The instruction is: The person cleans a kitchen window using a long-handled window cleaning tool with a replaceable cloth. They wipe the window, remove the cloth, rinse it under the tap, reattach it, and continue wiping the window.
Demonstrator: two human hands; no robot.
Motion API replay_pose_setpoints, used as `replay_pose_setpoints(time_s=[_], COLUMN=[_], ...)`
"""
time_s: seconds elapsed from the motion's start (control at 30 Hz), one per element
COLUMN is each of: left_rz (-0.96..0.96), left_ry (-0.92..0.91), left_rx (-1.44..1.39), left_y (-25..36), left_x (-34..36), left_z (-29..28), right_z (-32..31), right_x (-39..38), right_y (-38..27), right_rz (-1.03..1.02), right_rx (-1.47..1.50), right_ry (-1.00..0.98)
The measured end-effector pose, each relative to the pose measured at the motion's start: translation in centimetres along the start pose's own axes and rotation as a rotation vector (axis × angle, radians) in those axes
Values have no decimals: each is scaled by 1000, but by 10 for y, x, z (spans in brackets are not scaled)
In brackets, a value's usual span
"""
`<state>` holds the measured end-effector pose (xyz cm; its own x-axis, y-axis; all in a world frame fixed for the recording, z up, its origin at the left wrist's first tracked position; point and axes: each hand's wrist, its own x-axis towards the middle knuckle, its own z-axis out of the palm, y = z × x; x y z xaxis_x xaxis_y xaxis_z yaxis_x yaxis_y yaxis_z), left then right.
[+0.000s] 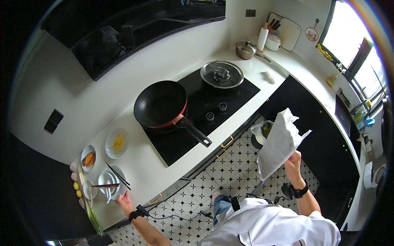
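At the lower left, my left hand (pixel 124 202) has its fingers closed on the near rim of a white dish (pixel 120 189). Stacked small white bowls (pixel 105 178) with white spoons rest in that dish. A pair of dark chopsticks (pixel 119 176) leans across it, and a brown-handled utensil (pixel 105 185) lies over the bowls. Off the counter to the right, my right hand (pixel 292 165) grips the lower edge of a white sheet (pixel 279 143), which looks like paper towel with ragged edges. The sheet hides part of the floor and bin behind it.
A black frying pan (pixel 161 104) and a lidded pan (pixel 222 75) sit on the black cooktop (pixel 197 102). Near my left hand are a plate of yellow shreds (pixel 117 143), a dish of brown pieces (pixel 88 159) and scallions (pixel 93 217). A lined bin (pixel 258 139) stands on the floor.
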<state>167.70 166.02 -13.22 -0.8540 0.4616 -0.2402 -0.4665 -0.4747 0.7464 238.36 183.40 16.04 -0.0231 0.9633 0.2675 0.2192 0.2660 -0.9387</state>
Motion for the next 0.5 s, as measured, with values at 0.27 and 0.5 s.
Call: replay_pose_setpoints(time_s=[0.27, 0.5], left_rz=[-4, -15], left_ry=[21, -62], left_rx=[0, -78], left_y=[-5, -21], left_x=[22, 52], left_z=[-7, -35], right_z=[-14, -30], right_x=[3, 12], right_y=[13, 17], right_rz=[10, -18], right_rx=[-7, -5], right_ry=[59, 88])
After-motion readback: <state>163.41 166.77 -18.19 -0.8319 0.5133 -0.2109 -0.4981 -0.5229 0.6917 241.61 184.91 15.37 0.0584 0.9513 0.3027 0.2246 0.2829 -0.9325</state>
